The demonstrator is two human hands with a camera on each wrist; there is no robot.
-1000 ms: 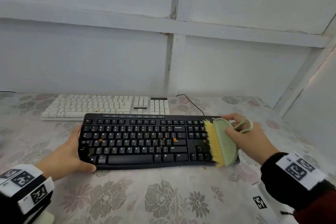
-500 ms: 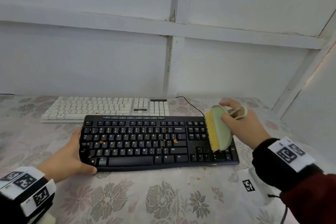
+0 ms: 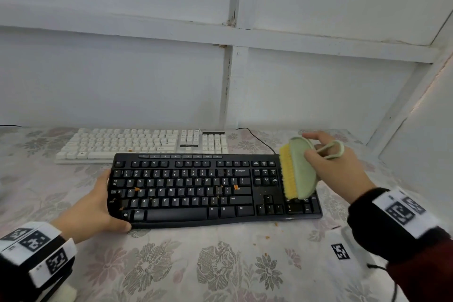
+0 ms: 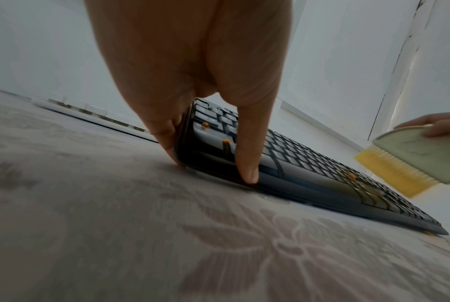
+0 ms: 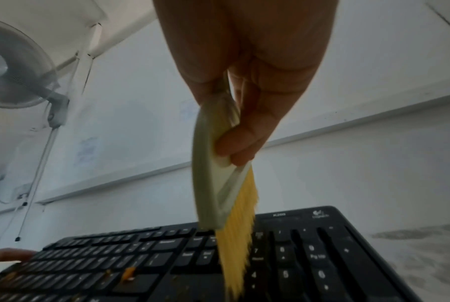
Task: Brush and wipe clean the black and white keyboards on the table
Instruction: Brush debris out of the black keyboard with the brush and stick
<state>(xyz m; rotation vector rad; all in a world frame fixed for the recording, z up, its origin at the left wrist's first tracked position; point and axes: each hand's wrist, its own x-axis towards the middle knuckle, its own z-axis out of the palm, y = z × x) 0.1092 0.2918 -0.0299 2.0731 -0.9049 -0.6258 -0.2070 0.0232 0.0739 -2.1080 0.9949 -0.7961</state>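
Observation:
A black keyboard [image 3: 191, 189] lies across the table, with orange crumbs [image 3: 235, 187] scattered among its keys. My left hand [image 3: 98, 206] grips its left end, thumb [image 4: 247, 163] on the front edge and fingers [image 4: 167, 132] along the side. My right hand [image 3: 328, 167] holds a pale green brush [image 3: 302, 169] with yellow bristles [image 5: 238, 235] over the number pad, bristles turned left. In the right wrist view the bristle tips brush the number keys. A white keyboard [image 3: 137, 144] lies just behind the black one.
The flowered tablecloth [image 3: 220, 265] carries a few orange crumbs [image 3: 275, 223] in front of the black keyboard. A black cable [image 3: 259, 140] runs back toward the white panelled wall. A white tagged object [image 3: 343, 252] lies at the front right. A wall fan [image 5: 14, 67] hangs high.
My right hand has carried the brush from the near edge of the number pad toward its far edge. The left hand has kept its grip on the keyboard's left end.

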